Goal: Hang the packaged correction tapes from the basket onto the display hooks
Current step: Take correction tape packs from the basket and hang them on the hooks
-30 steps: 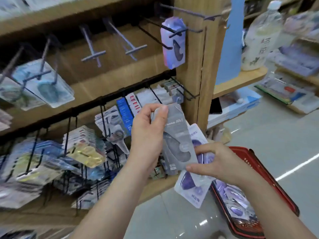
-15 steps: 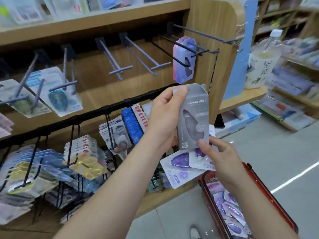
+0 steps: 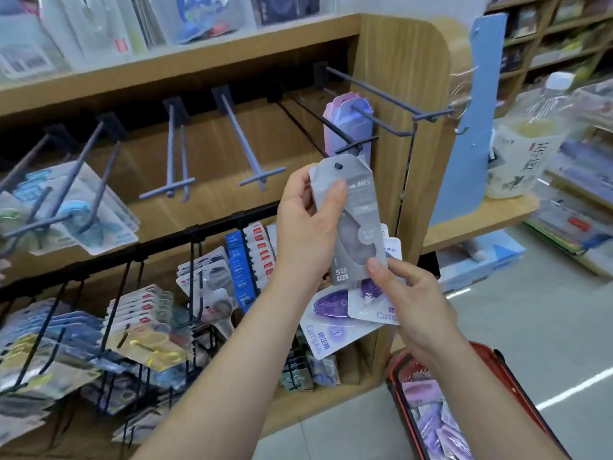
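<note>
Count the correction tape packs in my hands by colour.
Grey pack: 1, left hand near its top, right hand at its bottom.
Purple-and-white Campus packs: 2 visible, right hand.
Total: 3.

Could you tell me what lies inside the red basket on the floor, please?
Purple-and-pink packaged correction tapes fill the red plastic basket. The right hand and its forearm cover the far end.

Bottle [image 3: 524,141] on side shelf [image 3: 477,224]
</note>
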Demonstrator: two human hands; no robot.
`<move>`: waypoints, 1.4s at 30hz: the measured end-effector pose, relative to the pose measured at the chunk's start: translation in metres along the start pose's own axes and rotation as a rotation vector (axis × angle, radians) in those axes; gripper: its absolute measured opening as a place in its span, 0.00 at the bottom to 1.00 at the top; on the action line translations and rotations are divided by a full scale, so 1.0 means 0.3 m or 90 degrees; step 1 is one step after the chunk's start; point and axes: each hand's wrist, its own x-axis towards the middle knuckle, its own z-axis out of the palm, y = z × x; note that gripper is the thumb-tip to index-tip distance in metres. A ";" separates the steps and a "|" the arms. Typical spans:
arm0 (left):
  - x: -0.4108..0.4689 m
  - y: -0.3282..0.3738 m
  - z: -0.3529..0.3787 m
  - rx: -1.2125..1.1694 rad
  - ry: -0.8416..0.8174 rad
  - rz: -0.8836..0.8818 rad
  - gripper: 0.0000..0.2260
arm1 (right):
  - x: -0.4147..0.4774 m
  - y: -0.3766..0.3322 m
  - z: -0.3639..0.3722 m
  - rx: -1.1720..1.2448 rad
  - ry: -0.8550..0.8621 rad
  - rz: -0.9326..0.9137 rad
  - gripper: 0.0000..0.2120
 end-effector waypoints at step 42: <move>-0.075 -0.102 -0.241 0.205 -0.213 -0.235 0.16 | 0.148 0.013 -0.003 0.208 -0.098 -0.014 0.38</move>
